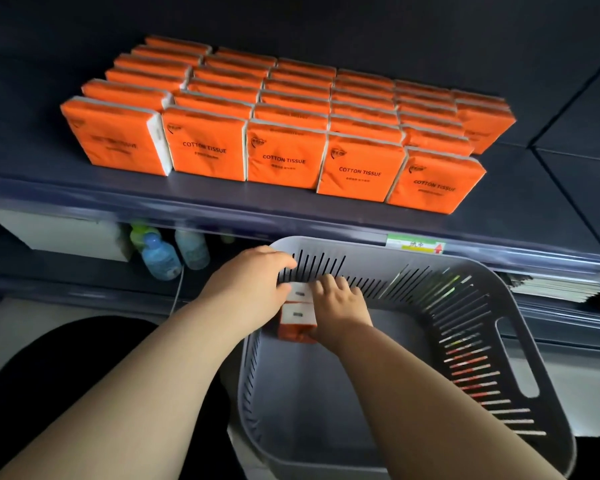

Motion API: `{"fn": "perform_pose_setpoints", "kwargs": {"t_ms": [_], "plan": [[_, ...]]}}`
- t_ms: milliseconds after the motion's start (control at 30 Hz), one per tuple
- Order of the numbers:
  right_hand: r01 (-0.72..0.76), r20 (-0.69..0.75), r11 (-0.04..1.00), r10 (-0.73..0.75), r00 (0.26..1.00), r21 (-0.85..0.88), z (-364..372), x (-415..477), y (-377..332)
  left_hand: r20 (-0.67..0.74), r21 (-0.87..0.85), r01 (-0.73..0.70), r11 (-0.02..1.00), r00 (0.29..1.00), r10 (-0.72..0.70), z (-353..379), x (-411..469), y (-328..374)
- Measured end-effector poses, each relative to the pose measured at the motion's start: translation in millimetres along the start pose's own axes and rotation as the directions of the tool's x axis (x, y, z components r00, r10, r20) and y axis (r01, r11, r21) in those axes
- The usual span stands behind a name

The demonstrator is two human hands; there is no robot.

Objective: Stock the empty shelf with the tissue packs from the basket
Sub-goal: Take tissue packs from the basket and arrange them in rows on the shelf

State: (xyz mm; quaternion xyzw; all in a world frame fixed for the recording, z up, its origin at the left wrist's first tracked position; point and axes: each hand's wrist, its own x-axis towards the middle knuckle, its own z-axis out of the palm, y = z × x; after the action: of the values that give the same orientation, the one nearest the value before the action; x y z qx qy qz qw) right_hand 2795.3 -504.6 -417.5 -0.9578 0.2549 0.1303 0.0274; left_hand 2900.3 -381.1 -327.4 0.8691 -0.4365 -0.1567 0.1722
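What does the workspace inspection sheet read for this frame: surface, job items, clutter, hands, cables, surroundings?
Surface: dark shelf, bare strip at its right end and along the front edge.
Job's things: orange tissue packs stand upright in rows on the shelf; the last packs sit in the grey basket, whose floor otherwise looks bare.
Clutter: nothing seen on the shelf itself.
Hands: left hand and right hand both grip the last packs from either side, inside the basket.
Cables: a thin pale cord hangs below the shelf.
Surroundings: plastic bottles and a pale box on the lower shelf; a price label on the shelf edge.
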Motion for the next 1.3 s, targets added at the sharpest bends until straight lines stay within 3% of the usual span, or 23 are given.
{"fn": "perform_pose_setpoints", "kwargs": {"t_ms": [200, 367, 467, 533, 767, 900, 1100, 1200, 1300], "plan": [[-0.062, 0.044, 0.998, 0.062, 0.997, 0.003, 5, 3, 4, 0.026, 0.016, -0.012, 1.000, 1.000, 0.011, 1, -1, 3], [-0.273, 0.177, 0.893, 0.222, 0.959, 0.357, 9, -9, 31, 0.106, 0.107, -0.064, 0.992, 0.993, 0.053, 11, -2, 7], [-0.300, 0.175, 0.749, 0.244, 0.954, 0.591, 14, -23, 52, 0.148, 0.204, -0.112, 0.973, 0.986, 0.082, 21, -1, 13], [-0.315, 0.197, 0.683, 0.246, 0.949, 0.659, 19, -31, 62, 0.182, 0.222, -0.124, 0.967, 0.980, 0.084, 29, 0, 18], [-0.477, 0.336, 0.657, 0.339, 0.879, 0.583, 35, -47, 89, 0.319, 0.289, -0.176, 0.941, 0.945, 0.078, 57, 10, 40], [-0.490, 0.402, 0.748, 0.321, 0.858, 0.448, 37, -56, 103, 0.476, 0.299, -0.249, 0.921, 0.876, 0.082, 90, 19, 59], [-0.459, 0.461, 0.845, 0.303, 0.834, 0.275, 43, -67, 122, 0.567, 0.214, -0.171, 0.962, 0.824, 0.020, 135, 33, 71], [-0.468, 0.489, 0.797, 0.256, 0.834, 0.381, 42, -69, 133, 0.534, 0.168, -0.158, 0.973, 0.844, 0.045, 148, 35, 69], [-0.476, 0.398, 0.618, 0.272, 0.876, 0.625, 37, -64, 141, 0.522, 0.145, -0.163, 0.976, 0.851, 0.065, 154, 37, 65]]}}
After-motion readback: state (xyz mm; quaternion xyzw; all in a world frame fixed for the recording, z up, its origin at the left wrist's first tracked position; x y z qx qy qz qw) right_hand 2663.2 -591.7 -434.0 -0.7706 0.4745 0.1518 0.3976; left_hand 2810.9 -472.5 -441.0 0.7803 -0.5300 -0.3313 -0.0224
